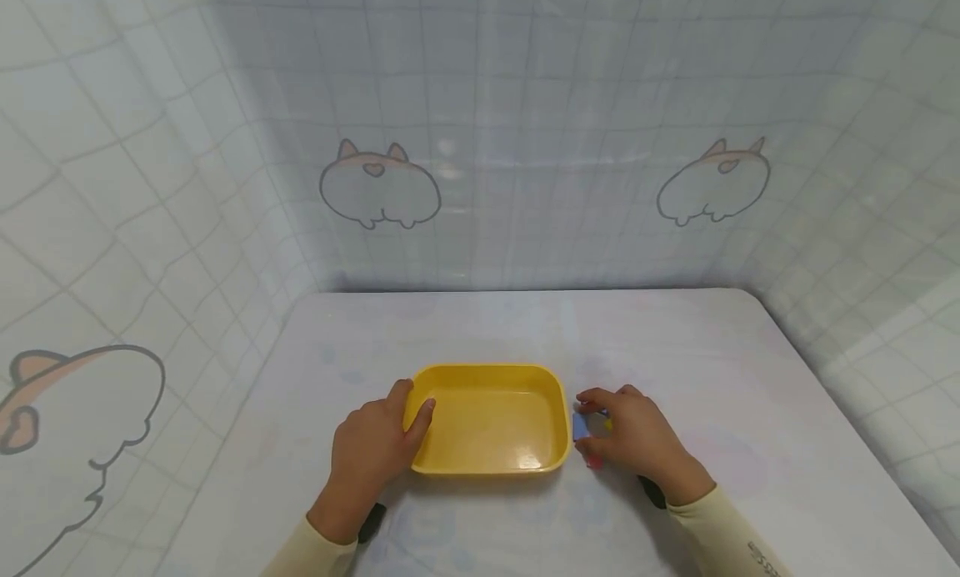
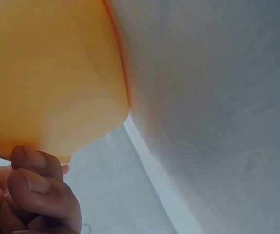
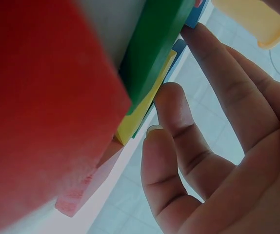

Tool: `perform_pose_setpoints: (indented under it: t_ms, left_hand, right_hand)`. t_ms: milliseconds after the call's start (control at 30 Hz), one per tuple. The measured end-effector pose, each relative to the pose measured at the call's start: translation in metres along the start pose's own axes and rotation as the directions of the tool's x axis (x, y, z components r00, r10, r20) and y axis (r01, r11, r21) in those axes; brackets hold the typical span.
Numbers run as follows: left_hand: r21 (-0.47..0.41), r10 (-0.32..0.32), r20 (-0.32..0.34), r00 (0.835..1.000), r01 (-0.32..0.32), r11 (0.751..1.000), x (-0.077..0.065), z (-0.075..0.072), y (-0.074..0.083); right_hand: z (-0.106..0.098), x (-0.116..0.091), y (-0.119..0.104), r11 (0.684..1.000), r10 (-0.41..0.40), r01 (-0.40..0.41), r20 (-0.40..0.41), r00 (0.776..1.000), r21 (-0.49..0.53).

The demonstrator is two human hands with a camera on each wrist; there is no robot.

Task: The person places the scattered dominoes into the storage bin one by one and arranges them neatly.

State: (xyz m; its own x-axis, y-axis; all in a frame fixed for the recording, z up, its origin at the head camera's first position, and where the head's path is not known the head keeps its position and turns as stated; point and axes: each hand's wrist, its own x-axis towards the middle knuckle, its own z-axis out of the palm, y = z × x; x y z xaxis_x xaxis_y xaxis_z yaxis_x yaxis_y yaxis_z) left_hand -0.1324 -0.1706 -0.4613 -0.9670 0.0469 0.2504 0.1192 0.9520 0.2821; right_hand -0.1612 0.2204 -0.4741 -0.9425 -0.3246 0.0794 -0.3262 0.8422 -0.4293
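Note:
On the left side of a yellow plastic tray (image 1: pixel 491 474), my left hand (image 1: pixel 375 439) grips the rim, thumb over the inner edge and fingers outside. The left wrist view shows the tray's outer wall (image 2: pixel 57 73) and the curled fingers (image 2: pixel 42 192) under its rim. Just right of the tray, my right hand (image 1: pixel 637 431) pinches a small blue block (image 1: pixel 581 427) between thumb and fingertips. Close by, the right wrist view shows a red block (image 3: pixel 42 117), a green block (image 3: pixel 154 48) and a yellow block (image 3: pixel 140 107). The palm partly hides these pieces in the head view.
A pale table (image 1: pixel 480 327) carries the tray and blocks. Behind it hangs a white checked curtain (image 1: pixel 540 102) with cartoon animal prints, and similar cloth closes off the left and right sides.

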Motion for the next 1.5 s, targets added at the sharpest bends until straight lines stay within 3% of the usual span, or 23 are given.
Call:
perform_pose_setpoints:
  t_ms: [333,533,1100,1500]
  left_hand:
    - [-0.019,0.017,-0.07,0.997,-0.019,1.0,-0.001,0.006,0.001]
    - [-0.048,-0.006,-0.049,0.999,0.003,0.999,0.0,0.01,0.006]
    - [-0.05,0.039,-0.096,0.995,-0.044,0.998,0.005,0.019,0.02]
    - [-0.065,-0.004,-0.059,0.998,0.0,0.998,0.01,0.022,0.029]
  right_hand:
    - [-0.004,0.0,0.001,1.0,-0.02,0.02,-0.004,1.0,-0.003]
    - [-0.006,-0.001,0.006,1.0,-0.023,0.023,0.004,1.0,0.007]
    - [-0.025,0.003,0.023,0.997,-0.073,0.072,-0.004,0.997,-0.02]
    - [-0.051,0.017,0.018,0.997,-0.053,0.05,-0.049,0.997,-0.059]
